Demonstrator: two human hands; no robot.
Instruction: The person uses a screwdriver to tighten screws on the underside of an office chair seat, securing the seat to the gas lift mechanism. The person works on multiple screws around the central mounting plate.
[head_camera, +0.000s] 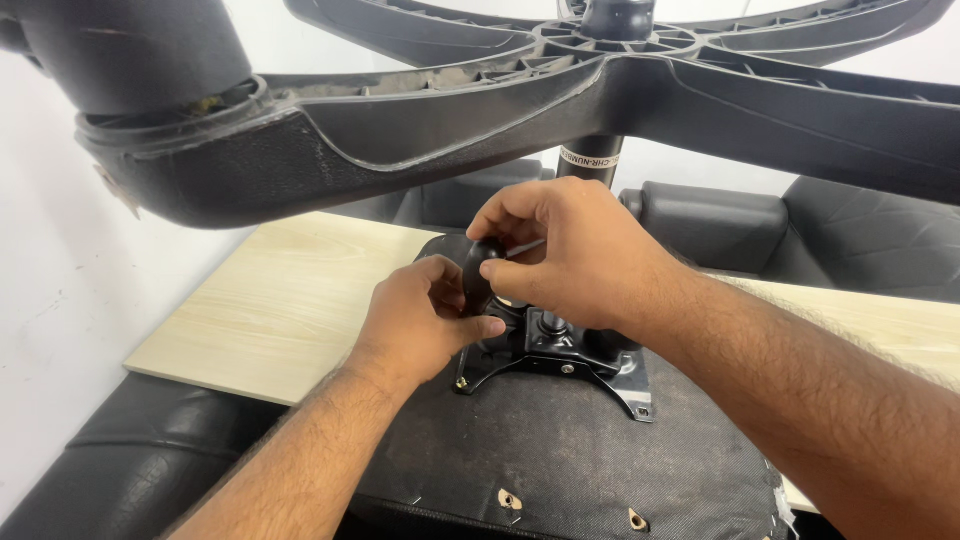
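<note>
Both my hands meet at the black knob (478, 272): left fingers (470, 328) cup it from below, right fingers (510, 275) pinch it from above.

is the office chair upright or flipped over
Flipped over: the star base sits up top, while the seat underside and metal plate face up on the table.

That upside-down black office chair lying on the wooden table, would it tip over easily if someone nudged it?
Probably top-heavy: the black plastic star base sits high on a thin column. The fabric-covered seat underside lies flat and broad, which should steady it. Both the left hand and right hand are at the metal mechanism plate, likely bracing it.
</note>
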